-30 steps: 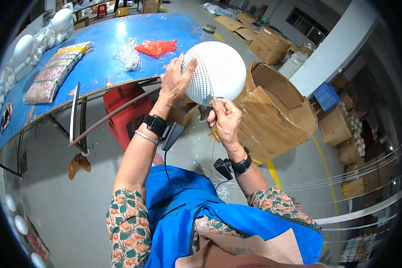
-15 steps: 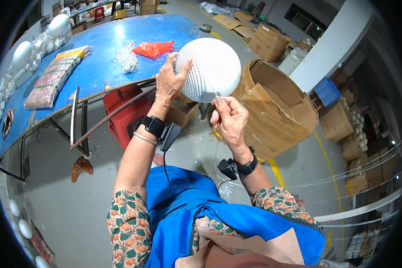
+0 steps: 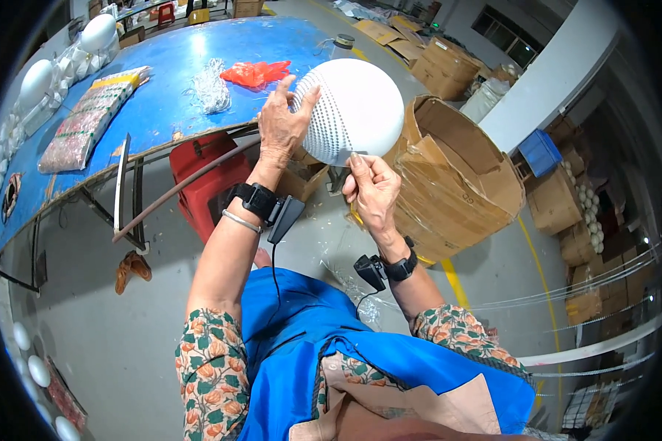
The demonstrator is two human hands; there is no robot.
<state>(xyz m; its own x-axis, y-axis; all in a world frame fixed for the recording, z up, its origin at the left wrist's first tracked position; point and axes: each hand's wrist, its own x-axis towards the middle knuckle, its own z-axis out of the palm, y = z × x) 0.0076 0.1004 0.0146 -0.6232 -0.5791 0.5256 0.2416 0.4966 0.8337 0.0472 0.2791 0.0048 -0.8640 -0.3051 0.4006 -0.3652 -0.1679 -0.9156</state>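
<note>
A large white ball is held up in front of me, beyond the table's near edge. Close-set rows of small silvery beads curve over its left side. My left hand grips that beaded side, thumb and fingers spread on the surface. At the ball's lower edge, my right hand pinches the end of a thin bead strand between thumb and forefinger, the other fingers curled in. The pinched tip itself is too small to make out clearly.
On the blue table lie a red plastic bag, a bundle of white strands and a wrapped packet; a lidded jar stands at its far edge. A big open carton is at right, a red stool under the table.
The ball has moved slightly right and up with my left hand. My right hand has shifted a little left along its lower edge, still pinching.
</note>
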